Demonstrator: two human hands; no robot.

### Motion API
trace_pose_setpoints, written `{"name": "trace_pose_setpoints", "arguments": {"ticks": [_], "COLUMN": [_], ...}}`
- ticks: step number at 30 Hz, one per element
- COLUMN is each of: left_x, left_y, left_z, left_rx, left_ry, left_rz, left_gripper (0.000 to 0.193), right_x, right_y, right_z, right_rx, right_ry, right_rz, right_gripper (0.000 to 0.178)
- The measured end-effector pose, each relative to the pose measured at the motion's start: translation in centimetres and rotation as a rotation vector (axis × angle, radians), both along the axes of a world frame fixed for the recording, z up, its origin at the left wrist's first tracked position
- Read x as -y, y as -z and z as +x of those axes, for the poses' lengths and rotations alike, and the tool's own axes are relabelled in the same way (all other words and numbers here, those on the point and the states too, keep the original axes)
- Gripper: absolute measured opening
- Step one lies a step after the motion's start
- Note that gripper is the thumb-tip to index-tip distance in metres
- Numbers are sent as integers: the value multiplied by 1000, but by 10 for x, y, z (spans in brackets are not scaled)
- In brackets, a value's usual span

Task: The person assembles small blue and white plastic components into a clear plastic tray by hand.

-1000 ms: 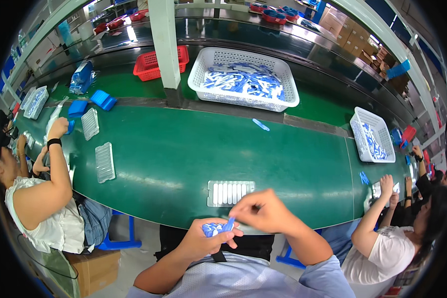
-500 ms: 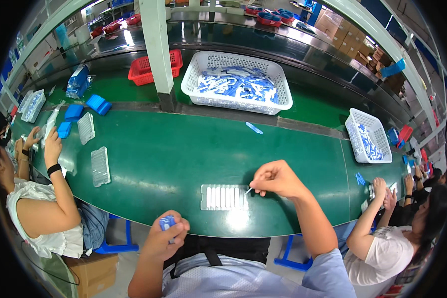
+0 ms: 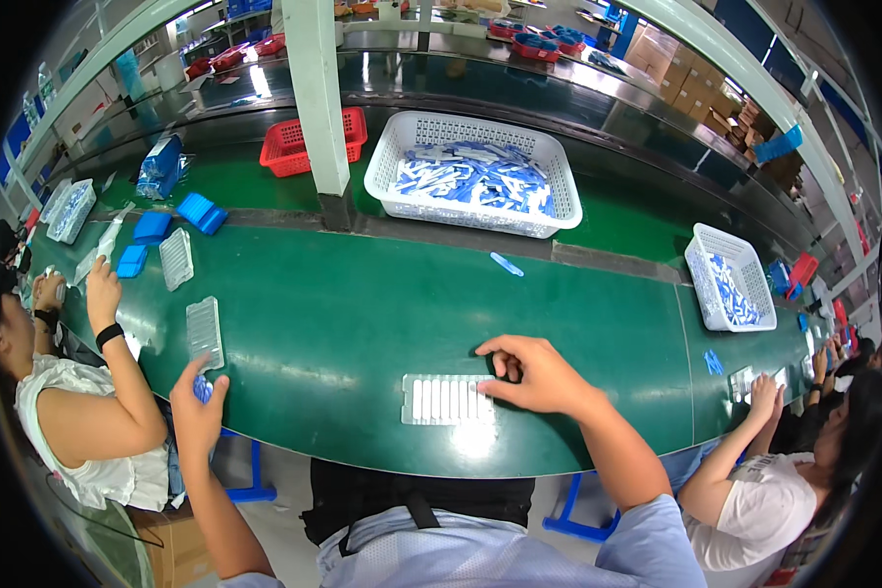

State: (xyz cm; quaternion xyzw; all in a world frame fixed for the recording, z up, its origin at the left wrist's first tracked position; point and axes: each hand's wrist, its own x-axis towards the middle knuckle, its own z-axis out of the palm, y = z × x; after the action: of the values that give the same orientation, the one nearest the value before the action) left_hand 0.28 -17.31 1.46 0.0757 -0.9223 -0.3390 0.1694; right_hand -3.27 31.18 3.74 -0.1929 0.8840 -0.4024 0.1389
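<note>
A clear plastic tray (image 3: 448, 400) with several white sticks side by side in its slots lies on the green table before me. My right hand (image 3: 534, 374) is over its right end, thumb and forefinger apart, with nothing seen between them. My left hand (image 3: 196, 407) is at the table's front edge on the left, curled around small blue-and-white pieces (image 3: 203, 389) that are mostly hidden. Its fingertips reach the near end of another clear ribbed tray (image 3: 204, 328); whether they grip it I cannot tell.
A white basket (image 3: 392, 201) of blue-and-white pieces stands behind, beside a post (image 3: 314, 98) and a red basket (image 3: 284, 147). One blue piece (image 3: 507, 264) lies mid-table. Another clear tray (image 3: 176, 259) and blue blocks (image 3: 202, 213) lie left. People work at both sides.
My left hand has moved left from in front of my body to the clear tray there. The right hand has shifted over the filled tray, and its fingers have parted; the stick they pinched is gone from them.
</note>
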Motion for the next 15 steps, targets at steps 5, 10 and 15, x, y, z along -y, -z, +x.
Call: {"name": "trace_pose_setpoints", "arguments": {"ticks": [5,10,15], "left_x": [23,-2,-21], "left_y": [5,-6,-2], "left_z": [-24,-19,10], "left_rx": [173,179,167], "left_ry": [-96,-152,-18], "left_rz": [-180,-230,-183], "left_gripper": [50,46,45], "right_x": [3,21,35], "right_y": [-3,7,17], "right_z": [29,39,38], "right_rx": [-295,-474,-479], "right_ry": [-133,-147,-217], "right_rz": [180,284,390], "right_gripper": [77,70,54]}}
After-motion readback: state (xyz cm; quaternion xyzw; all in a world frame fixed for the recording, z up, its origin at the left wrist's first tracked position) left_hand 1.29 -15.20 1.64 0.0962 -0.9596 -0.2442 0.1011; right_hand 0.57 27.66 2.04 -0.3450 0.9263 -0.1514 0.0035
